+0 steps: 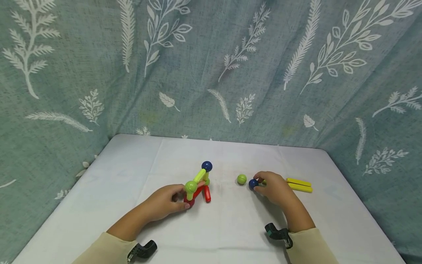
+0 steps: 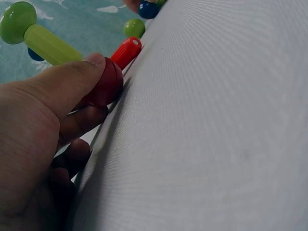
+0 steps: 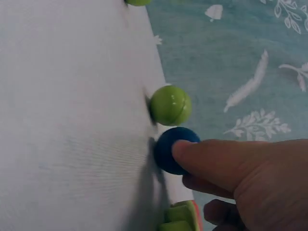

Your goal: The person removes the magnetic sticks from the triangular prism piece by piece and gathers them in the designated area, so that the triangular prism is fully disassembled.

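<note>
On the left of the white table stands a frame of chunky sticks and balls. Its dark red ball [image 2: 109, 84] is pinched low down by my left hand [image 1: 163, 201]. From that ball a short light-green stick [image 1: 189, 196] rises to a green ball [image 1: 191, 186]. Another light-green stick [image 1: 199, 176] runs back to a blue ball [image 1: 207, 166]. A red stick [image 1: 207, 193] lies at the frame's base. Over on the right, my right hand [image 1: 275, 187] pinches a second blue ball [image 3: 168, 151] between thumb and fingers. A loose green ball [image 3: 171, 105] sits just left of it.
Two yellow sticks [image 1: 299, 184] lie side by side, right of my right hand. Ridged green pieces [image 3: 180, 219] show under that hand in the right wrist view. The white cloth [image 1: 230, 227] covers the table, and a patterned teal curtain [image 1: 197, 73] hangs behind and at the sides.
</note>
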Demonstrator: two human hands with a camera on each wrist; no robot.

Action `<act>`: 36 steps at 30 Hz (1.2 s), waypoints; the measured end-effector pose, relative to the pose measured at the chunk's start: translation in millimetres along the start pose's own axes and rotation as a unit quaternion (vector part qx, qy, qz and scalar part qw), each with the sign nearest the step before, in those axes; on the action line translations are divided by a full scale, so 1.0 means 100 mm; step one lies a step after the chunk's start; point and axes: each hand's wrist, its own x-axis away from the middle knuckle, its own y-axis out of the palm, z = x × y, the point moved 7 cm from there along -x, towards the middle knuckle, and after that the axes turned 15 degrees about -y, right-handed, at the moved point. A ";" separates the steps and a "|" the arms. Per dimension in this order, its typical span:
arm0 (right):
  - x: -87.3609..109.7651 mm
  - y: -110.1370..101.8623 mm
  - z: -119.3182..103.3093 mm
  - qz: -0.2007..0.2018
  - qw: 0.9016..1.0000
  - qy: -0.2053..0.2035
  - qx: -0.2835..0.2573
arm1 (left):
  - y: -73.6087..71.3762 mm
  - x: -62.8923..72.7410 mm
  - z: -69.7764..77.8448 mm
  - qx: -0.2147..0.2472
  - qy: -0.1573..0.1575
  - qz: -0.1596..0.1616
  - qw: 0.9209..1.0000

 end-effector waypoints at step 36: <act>-0.17 0.88 -1.33 0.027 0.991 0.014 -0.130 | -0.01 0.00 0.02 -0.002 0.012 -0.003 1.000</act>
